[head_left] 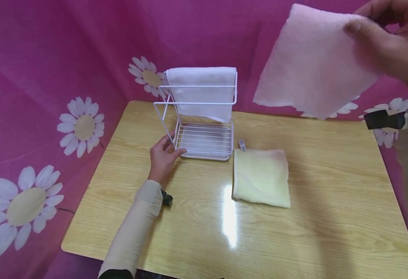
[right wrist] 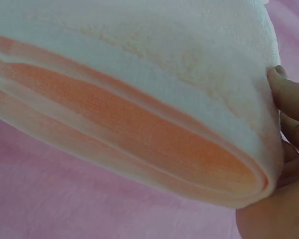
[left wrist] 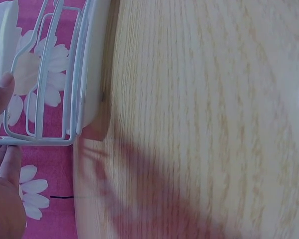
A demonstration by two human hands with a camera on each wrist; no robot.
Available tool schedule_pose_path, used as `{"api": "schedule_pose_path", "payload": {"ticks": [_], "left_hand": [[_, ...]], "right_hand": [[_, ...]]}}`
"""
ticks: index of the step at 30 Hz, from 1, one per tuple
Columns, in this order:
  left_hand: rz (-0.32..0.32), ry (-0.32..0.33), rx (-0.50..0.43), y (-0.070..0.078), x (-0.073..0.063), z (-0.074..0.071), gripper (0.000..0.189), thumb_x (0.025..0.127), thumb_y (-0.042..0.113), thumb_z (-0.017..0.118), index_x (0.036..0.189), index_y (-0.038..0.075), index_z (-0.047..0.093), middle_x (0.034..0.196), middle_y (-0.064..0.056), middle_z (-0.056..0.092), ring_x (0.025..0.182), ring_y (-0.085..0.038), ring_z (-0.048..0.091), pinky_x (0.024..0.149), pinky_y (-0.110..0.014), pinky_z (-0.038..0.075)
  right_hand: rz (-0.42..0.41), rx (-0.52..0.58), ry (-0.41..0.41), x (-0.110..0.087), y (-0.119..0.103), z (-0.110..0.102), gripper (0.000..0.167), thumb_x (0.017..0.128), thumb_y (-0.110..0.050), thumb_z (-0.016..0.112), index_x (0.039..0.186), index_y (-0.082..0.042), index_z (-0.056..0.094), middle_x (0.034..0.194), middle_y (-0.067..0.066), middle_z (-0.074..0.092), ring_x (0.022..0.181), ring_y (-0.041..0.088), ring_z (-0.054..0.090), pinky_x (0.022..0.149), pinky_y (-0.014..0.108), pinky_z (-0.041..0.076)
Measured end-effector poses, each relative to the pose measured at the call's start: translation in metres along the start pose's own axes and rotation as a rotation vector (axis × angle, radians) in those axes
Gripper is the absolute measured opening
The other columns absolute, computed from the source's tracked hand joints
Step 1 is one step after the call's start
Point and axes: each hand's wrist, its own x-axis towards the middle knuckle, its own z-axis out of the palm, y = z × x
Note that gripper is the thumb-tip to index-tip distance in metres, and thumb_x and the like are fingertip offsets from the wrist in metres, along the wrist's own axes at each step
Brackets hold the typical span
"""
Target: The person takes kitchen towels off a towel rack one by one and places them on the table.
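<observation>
My right hand [head_left: 396,46] is raised at the upper right and pinches a folded pale pink towel [head_left: 312,62] by its edge. The towel hangs down, and its folded layers [right wrist: 139,124] show in the right wrist view. On the table, my left hand [head_left: 163,158] grips the lower left side of a white wire rack [head_left: 204,103], thumb at the front and fingers behind. In the left wrist view the thumb [left wrist: 2,94] lies over the rack's wires [left wrist: 42,99]. A folded white towel [head_left: 204,79] hangs over the rack's back bar.
A folded pale yellow towel [head_left: 261,178] lies right of the rack, with a small tag [head_left: 242,145] at its back corner. Everything stands on a wooden table [head_left: 190,232]. Behind and to the left hangs a magenta cloth [head_left: 85,46] with daisies.
</observation>
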Motion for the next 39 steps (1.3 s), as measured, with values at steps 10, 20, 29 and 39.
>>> {"api": "schedule_pose_path", "payload": {"ticks": [10, 20, 29, 39], "left_hand": [[0.011, -0.005, -0.012, 0.001, -0.003, -0.004, 0.065, 0.071, -0.015, 0.083, 0.131, -0.013, 0.057, 0.133, -0.032, 0.057, 0.125, -0.045, 0.055, 0.106, -0.044, 0.049], [0.006, -0.002, -0.001, 0.003, -0.002, -0.005, 0.065, 0.072, -0.017, 0.082, 0.132, -0.015, 0.055, 0.133, -0.033, 0.057, 0.124, -0.047, 0.055, 0.106, -0.046, 0.049], [-0.002, -0.009, 0.014, 0.003, -0.001, -0.005, 0.064, 0.073, -0.017, 0.081, 0.132, -0.014, 0.056, 0.133, -0.032, 0.057, 0.125, -0.045, 0.055, 0.107, -0.046, 0.048], [0.0, -0.007, -0.005, 0.003, -0.002, -0.005, 0.065, 0.073, -0.017, 0.081, 0.133, -0.014, 0.055, 0.132, -0.035, 0.056, 0.124, -0.049, 0.054, 0.106, -0.046, 0.049]], "right_hand": [[-0.001, -0.064, -0.077, -0.007, 0.033, -0.009, 0.008, 0.097, -0.02, 0.068, 0.102, -0.027, 0.07, 0.093, -0.019, 0.058, 0.085, 0.0, 0.051, 0.091, 0.009, 0.048], [0.067, -0.048, -0.092, -0.023, 0.064, -0.011, 0.019, 0.096, -0.013, 0.069, 0.093, -0.031, 0.068, 0.086, -0.019, 0.057, 0.081, 0.002, 0.049, 0.066, 0.002, 0.041], [0.063, -0.048, -0.115, -0.037, 0.085, -0.012, 0.012, 0.092, -0.015, 0.076, 0.09, -0.026, 0.071, 0.081, -0.021, 0.062, 0.077, 0.001, 0.054, 0.059, 0.001, 0.041], [0.135, -0.108, -0.175, -0.048, 0.107, -0.017, 0.006, 0.091, -0.021, 0.076, 0.092, -0.025, 0.072, 0.079, -0.026, 0.062, 0.074, 0.001, 0.052, 0.054, 0.002, 0.042]]}}
